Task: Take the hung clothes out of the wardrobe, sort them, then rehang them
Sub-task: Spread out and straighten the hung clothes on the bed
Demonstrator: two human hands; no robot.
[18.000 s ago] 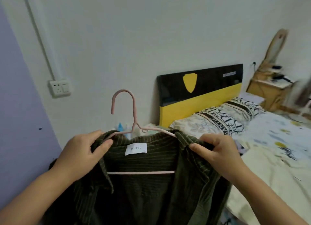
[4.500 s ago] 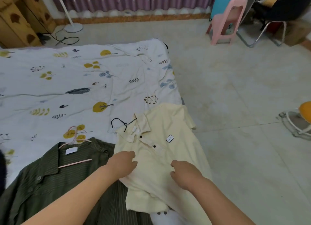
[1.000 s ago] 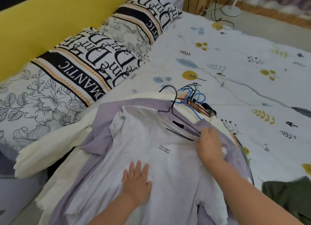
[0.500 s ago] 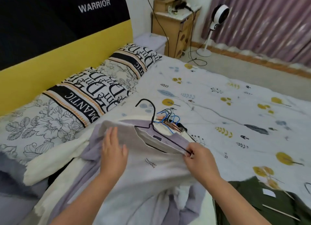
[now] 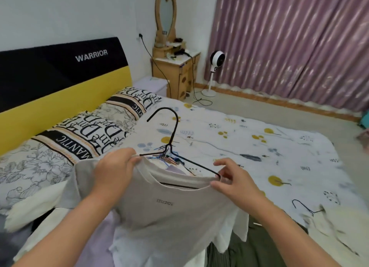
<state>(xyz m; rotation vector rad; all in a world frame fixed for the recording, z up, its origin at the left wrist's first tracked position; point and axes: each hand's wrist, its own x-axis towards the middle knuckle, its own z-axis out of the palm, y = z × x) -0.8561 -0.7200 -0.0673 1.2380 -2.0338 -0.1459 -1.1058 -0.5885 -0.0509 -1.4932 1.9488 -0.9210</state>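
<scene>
The left hand (image 5: 114, 174) grips the left shoulder of a pale grey T-shirt (image 5: 169, 210), fingers curled into the cloth by the neckline. The right hand (image 5: 235, 181) pinches the right end of the neckline together with the arm of a black wire hanger (image 5: 173, 145) that sits inside the shirt, its hook standing up above the collar. The shirt is held up over the near edge of the bed (image 5: 249, 147), above a heap of other clothes (image 5: 83, 234): white, lilac and cream pieces at lower left, a dark green garment (image 5: 247, 250) at lower right. Behind the collar a bunch of coloured hangers (image 5: 169, 159) lies on the heap. Another black hanger (image 5: 305, 206) rests on the sheet to the right, beside a cream garment (image 5: 339, 228). The sheet is white with yellow and blue leaf prints. Two lettered pillows (image 5: 89, 131) lean near a black and yellow headboard (image 5: 60, 75) reading WARRIOR. Beyond stand a wooden dresser (image 5: 175, 73) with a heart-shaped mirror (image 5: 165, 13), a white fan (image 5: 216, 67) and purple curtains (image 5: 289, 47).
</scene>
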